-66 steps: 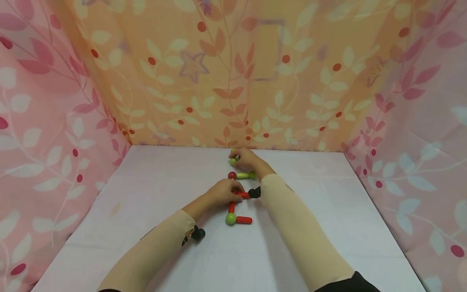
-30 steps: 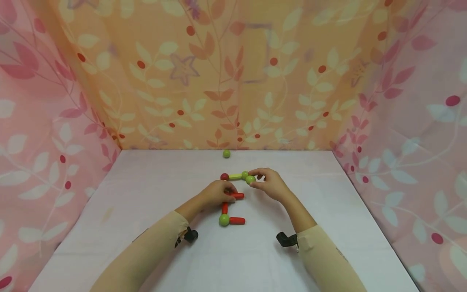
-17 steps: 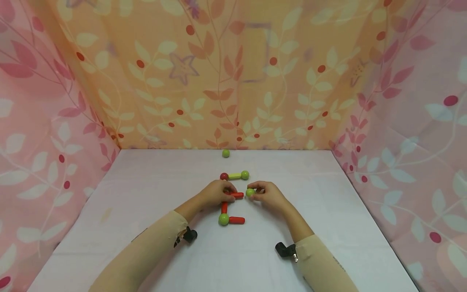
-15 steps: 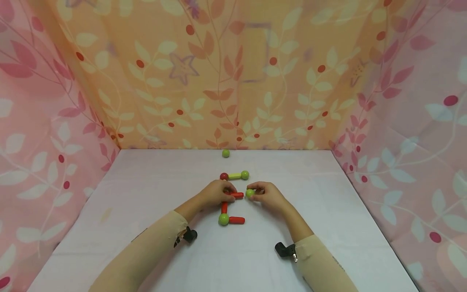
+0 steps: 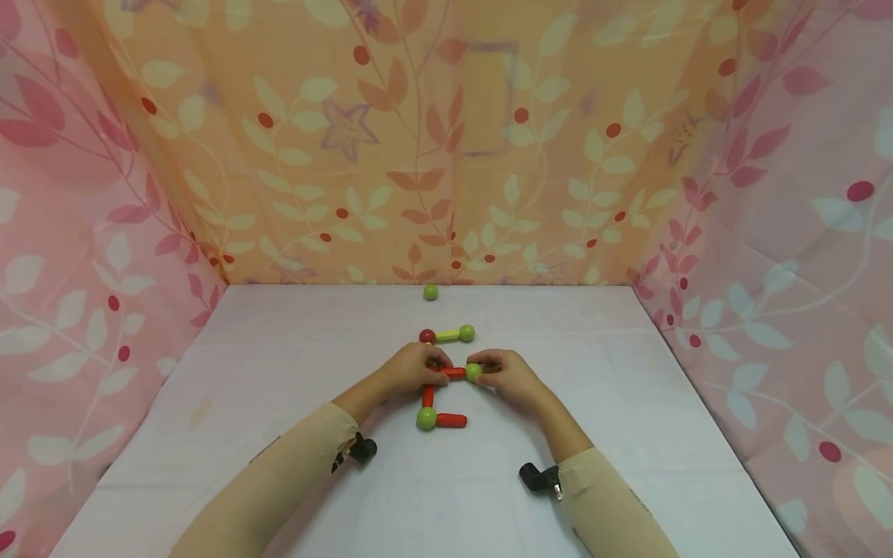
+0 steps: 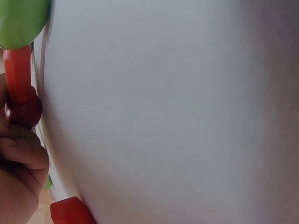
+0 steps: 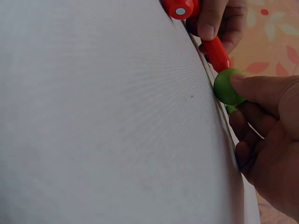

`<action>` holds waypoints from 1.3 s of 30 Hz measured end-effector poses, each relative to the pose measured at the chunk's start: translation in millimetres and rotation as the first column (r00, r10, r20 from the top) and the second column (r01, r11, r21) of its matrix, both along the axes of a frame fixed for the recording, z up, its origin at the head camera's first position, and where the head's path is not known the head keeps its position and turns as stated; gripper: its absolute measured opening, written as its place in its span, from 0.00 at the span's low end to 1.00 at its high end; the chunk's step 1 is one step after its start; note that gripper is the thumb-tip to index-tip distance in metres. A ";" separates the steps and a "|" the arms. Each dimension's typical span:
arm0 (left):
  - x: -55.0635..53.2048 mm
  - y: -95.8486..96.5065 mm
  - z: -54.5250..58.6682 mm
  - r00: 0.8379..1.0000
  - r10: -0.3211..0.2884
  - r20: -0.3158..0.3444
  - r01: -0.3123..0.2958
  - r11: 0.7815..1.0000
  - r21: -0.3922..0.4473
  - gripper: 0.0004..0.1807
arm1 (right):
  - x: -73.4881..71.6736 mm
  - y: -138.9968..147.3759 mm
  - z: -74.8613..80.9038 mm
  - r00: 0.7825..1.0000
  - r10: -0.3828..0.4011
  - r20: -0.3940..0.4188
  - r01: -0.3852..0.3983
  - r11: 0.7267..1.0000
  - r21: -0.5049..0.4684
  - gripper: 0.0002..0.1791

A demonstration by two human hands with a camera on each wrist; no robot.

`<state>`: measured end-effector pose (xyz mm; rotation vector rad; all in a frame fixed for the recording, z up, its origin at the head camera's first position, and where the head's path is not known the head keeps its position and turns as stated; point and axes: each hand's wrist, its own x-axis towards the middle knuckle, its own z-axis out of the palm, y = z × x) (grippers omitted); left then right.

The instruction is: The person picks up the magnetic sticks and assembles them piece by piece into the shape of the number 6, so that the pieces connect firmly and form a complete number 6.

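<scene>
On the white table, my left hand (image 5: 413,368) grips the middle of a ball-and-rod toy, at a dark red ball (image 6: 23,112) mostly hidden by the fingers in the head view. From it a red rod (image 5: 456,373) points right and another red rod (image 5: 428,396) runs to a green ball (image 5: 426,418) nearer me. My right hand (image 5: 512,377) pinches a second green ball (image 7: 229,87) between thumb and fingers. That ball touches the tip of the right-pointing rod. At the far end, a red ball (image 5: 427,335) joins a yellow-green rod (image 5: 448,335) tipped with a green ball (image 5: 467,332).
A loose green ball (image 5: 430,292) sits near the back edge of the white table (image 5: 293,325). The near red rod (image 5: 452,421) sticks out right from the near green ball. Patterned cloth (image 5: 446,155) hangs behind and at both sides.
My right hand has come from the back of the table with a green ball, past the far rod, down to the middle rod's tip. My left hand stays on the toy.
</scene>
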<state>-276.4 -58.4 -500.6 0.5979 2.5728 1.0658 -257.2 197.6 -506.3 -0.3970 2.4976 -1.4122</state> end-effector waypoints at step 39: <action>31.1 -93.5 41.5 0.997 0.071 -0.030 -0.073 0.995 -0.067 0.16 | 2.2 -2.6 1.4 1.000 -0.019 -0.008 0.019 0.998 0.051 0.20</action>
